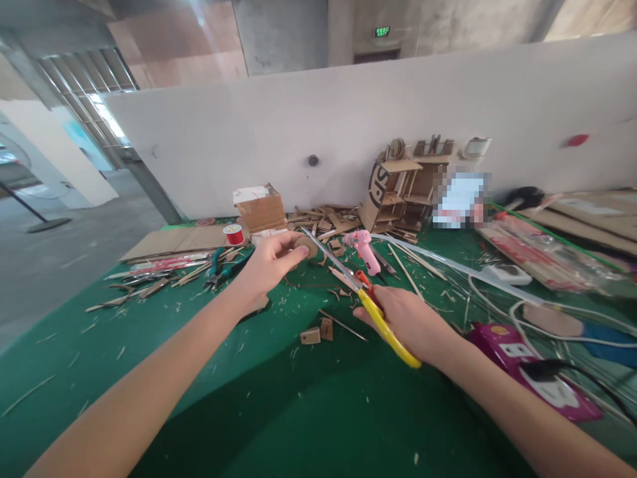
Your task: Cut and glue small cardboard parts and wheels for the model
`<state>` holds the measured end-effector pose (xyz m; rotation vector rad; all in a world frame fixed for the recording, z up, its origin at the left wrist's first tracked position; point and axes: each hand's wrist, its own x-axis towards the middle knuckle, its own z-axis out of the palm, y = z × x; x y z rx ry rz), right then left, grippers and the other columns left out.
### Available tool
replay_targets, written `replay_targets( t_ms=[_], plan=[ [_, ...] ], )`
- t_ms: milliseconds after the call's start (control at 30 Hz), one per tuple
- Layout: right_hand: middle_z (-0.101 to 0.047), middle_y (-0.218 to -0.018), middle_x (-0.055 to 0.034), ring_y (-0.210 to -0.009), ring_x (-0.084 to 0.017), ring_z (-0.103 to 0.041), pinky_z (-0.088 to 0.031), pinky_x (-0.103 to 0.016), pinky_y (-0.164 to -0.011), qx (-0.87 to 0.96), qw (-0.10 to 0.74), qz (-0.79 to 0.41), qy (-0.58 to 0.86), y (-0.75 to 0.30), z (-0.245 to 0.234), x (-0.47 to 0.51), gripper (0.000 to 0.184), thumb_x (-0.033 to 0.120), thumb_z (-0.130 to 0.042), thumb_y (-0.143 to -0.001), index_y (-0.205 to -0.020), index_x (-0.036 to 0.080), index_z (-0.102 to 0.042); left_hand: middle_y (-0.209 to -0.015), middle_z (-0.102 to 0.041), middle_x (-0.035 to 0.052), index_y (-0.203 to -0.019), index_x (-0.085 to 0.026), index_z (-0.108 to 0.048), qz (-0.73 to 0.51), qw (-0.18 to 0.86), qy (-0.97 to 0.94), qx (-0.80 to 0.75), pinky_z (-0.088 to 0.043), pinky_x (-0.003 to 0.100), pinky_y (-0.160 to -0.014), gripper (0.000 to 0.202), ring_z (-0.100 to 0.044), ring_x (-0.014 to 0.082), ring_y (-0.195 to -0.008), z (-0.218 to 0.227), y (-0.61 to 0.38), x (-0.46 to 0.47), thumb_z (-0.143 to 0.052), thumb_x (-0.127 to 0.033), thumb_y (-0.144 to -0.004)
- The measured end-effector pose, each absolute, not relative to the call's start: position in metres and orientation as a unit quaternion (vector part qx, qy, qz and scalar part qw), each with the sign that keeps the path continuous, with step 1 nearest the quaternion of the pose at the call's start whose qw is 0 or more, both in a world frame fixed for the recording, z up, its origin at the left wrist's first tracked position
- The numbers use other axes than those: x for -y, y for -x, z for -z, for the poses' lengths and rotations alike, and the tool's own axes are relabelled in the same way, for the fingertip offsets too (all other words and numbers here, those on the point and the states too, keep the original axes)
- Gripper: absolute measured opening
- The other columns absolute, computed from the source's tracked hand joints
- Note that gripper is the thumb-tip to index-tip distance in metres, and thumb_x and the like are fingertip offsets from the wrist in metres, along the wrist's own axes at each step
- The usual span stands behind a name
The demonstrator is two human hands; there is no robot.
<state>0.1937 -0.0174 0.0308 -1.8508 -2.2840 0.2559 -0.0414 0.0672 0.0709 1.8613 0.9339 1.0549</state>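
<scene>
My right hand (405,322) is closed round the yellow handles of a pair of scissors (348,275), whose long blades point up and left. The blade tips meet a small round piece of cardboard (305,245) that my left hand (269,262) pinches between thumb and fingers above the green table (279,405). Both arms reach forward over the table. Two small cardboard offcuts (318,331) lie on the cloth just below the scissors.
A pink glue gun (365,249), a red thread spool (233,234), pliers (221,265) and cardboard scraps lie behind my hands. A cardboard model house (398,192) and a small box (259,207) stand by the white wall. A purple power strip (527,365) with cables sits at right.
</scene>
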Motion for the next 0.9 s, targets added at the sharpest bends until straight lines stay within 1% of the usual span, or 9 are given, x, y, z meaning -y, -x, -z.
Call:
replay_targets(
  t_ms=[133,267,433,500,600,700,800,833,900],
  plan=[
    [-0.066,-0.073,-0.0087,-0.067,-0.026,-0.064,-0.034,-0.031,-0.055,0.766,0.105,-0.069,0.631,-0.194,-0.031,0.016,0.042,0.058,-0.041,-0.093,-0.070,0.023,-0.045,-0.081,-0.064,0.0040,-0.094,-0.017,-0.068,-0.430,0.396,-0.725,-0.364,-0.040,0.026,-0.061,0.022,-0.055,0.0145,-0.070,-0.074,0.041,-0.066,-0.063,-0.035,-0.083],
    [-0.065,-0.071,-0.0074,-0.063,-0.024,-0.061,-0.033,-0.031,-0.053,0.759,0.118,-0.075,0.636,-0.194,-0.030,0.016,0.044,0.060,-0.042,-0.091,-0.067,0.024,-0.042,-0.082,-0.067,0.0041,-0.092,-0.018,-0.070,-0.435,0.392,-0.727,-0.358,-0.041,0.026,-0.062,0.018,-0.058,0.0155,-0.072,-0.076,0.042,-0.066,-0.066,-0.031,-0.080],
    [-0.064,-0.076,-0.0072,-0.064,-0.021,-0.059,-0.035,-0.030,-0.056,0.782,0.137,-0.117,0.597,-0.196,-0.029,0.019,0.041,0.058,-0.035,-0.094,-0.076,0.022,-0.044,-0.080,-0.067,0.0041,-0.090,-0.017,-0.071,-0.406,0.364,-0.756,-0.363,-0.042,0.027,-0.062,0.018,-0.058,0.0159,-0.070,-0.079,0.048,-0.069,-0.065,-0.032,-0.082],
    [-0.064,-0.077,-0.0075,-0.065,-0.021,-0.058,-0.035,-0.031,-0.056,0.785,0.137,-0.119,0.592,-0.196,-0.029,0.021,0.040,0.059,-0.036,-0.093,-0.079,0.022,-0.044,-0.080,-0.067,0.0043,-0.090,-0.017,-0.071,-0.393,0.359,-0.766,-0.361,-0.043,0.028,-0.065,0.019,-0.059,0.0166,-0.071,-0.081,0.051,-0.070,-0.064,-0.033,-0.083],
    [-0.063,-0.075,-0.0071,-0.063,-0.021,-0.056,-0.035,-0.031,-0.056,0.779,0.145,-0.116,0.598,-0.195,-0.028,0.020,0.041,0.060,-0.039,-0.091,-0.077,0.022,-0.043,-0.082,-0.067,0.0044,-0.092,-0.017,-0.071,-0.387,0.364,-0.765,-0.363,-0.045,0.030,-0.069,0.020,-0.060,0.0174,-0.075,-0.082,0.052,-0.071,-0.065,-0.033,-0.082],
    [-0.063,-0.073,-0.0056,-0.061,-0.019,-0.055,-0.037,-0.030,-0.055,0.749,0.201,-0.177,0.606,-0.193,-0.024,0.018,0.040,0.060,-0.044,-0.090,-0.079,0.021,-0.047,-0.084,-0.067,0.0034,-0.093,-0.017,-0.070,-0.428,0.421,-0.718,-0.351,-0.046,0.029,-0.074,0.019,-0.060,0.0159,-0.078,-0.077,0.048,-0.071,-0.068,-0.031,-0.080],
    [-0.065,-0.077,-0.0050,-0.063,-0.018,-0.058,-0.042,-0.029,-0.054,0.698,0.287,-0.276,0.595,-0.189,-0.021,0.015,0.036,0.056,-0.056,-0.084,-0.086,0.020,-0.053,-0.082,-0.063,0.0010,-0.086,-0.019,-0.069,-0.469,0.543,-0.625,-0.307,-0.047,0.028,-0.076,0.013,-0.058,0.0135,-0.078,-0.065,0.036,-0.067,-0.071,-0.028,-0.077],
    [-0.066,-0.080,-0.0052,-0.066,-0.019,-0.059,-0.045,-0.030,-0.056,0.683,0.314,-0.304,0.585,-0.187,-0.020,0.014,0.035,0.054,-0.060,-0.081,-0.088,0.020,-0.055,-0.082,-0.062,0.0006,-0.082,-0.019,-0.068,-0.466,0.590,-0.590,-0.294,-0.047,0.028,-0.076,0.012,-0.057,0.0132,-0.079,-0.060,0.031,-0.064,-0.072,-0.028,-0.076],
    [-0.067,-0.085,-0.0060,-0.070,-0.020,-0.062,-0.050,-0.032,-0.061,0.649,0.362,-0.362,0.563,-0.182,-0.019,0.014,0.035,0.049,-0.066,-0.076,-0.091,0.020,-0.055,-0.082,-0.060,0.0007,-0.077,-0.018,-0.066,-0.436,0.651,-0.550,-0.290,-0.045,0.024,-0.068,0.012,-0.054,0.0120,-0.077,-0.051,0.020,-0.055,-0.072,-0.028,-0.075]
  ],
)
